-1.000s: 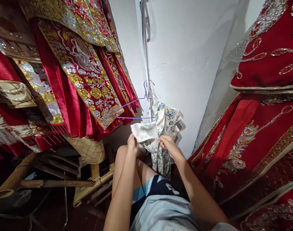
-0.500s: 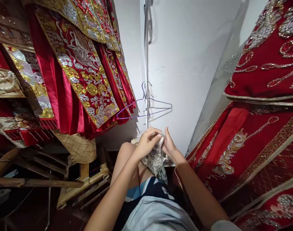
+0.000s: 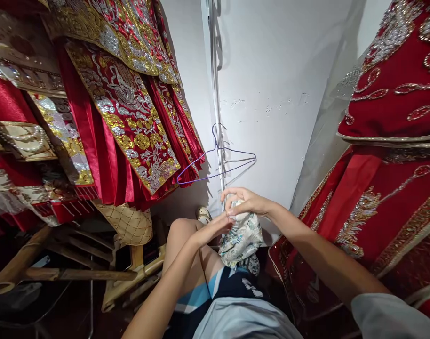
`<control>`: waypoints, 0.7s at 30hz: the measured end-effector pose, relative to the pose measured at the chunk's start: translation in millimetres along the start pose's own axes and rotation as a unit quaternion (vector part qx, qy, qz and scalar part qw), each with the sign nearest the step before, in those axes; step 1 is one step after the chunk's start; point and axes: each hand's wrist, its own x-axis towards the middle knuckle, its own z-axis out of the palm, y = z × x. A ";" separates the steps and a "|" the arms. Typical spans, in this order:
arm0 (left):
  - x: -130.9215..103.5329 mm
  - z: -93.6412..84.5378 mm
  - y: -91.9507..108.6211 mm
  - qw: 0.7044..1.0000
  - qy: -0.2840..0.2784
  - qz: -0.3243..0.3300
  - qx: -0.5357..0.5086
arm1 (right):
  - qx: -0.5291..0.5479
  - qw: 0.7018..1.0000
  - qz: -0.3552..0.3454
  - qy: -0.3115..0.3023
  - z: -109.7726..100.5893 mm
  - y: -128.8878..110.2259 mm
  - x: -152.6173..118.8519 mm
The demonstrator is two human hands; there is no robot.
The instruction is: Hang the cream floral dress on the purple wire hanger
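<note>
A pale, floral-patterned piece of fabric (image 3: 241, 240) hangs bunched from my hands above my lap. What kind of garment or cloth it is, I cannot tell. My right hand (image 3: 248, 201) lies across its top edge, fingers curled to the left around it. Just below and to the left, my left hand (image 3: 220, 224) pinches the same edge, its fingertips partly hidden behind the right hand and the fabric. Beyond both hands, a thin purple clothes hanger (image 3: 217, 178) hangs bare in front of the white wall.
Red gold-embroidered costumes (image 3: 140, 127) hang on the left, and a red beaded dress (image 3: 384, 113) fills the right side. At lower left stands a bamboo chair (image 3: 81, 274). A white upright rail (image 3: 212, 70) runs along the wall (image 3: 271, 61).
My right hand has swung over the top of the fabric toward the left, while my left hand has dropped lower. More of the patterned fabric now shows, and the view has shifted slightly.
</note>
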 end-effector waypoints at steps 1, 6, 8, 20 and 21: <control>-2.0 1.6 -5.9 0.999 -0.040 -0.019 0.025 | -0.019 0.999 -0.026 0.042 -5.4 -6.3 4.3; 0.7 -18.4 -15.6 0.949 -0.068 -0.050 0.303 | -0.159 0.966 -0.095 0.180 -40.9 -34.8 29.5; 4.0 -45.0 -8.0 0.911 0.032 -0.043 0.408 | -0.246 0.957 -0.031 0.154 -49.1 -33.0 33.4; -25.7 -105.5 19.0 0.885 0.099 -0.075 0.450 | -0.201 0.948 0.026 0.245 -98.6 15.3 45.0; -26.7 -109.3 20.8 0.881 0.129 -0.070 0.450 | -0.202 0.936 0.003 0.287 -109.6 13.7 49.9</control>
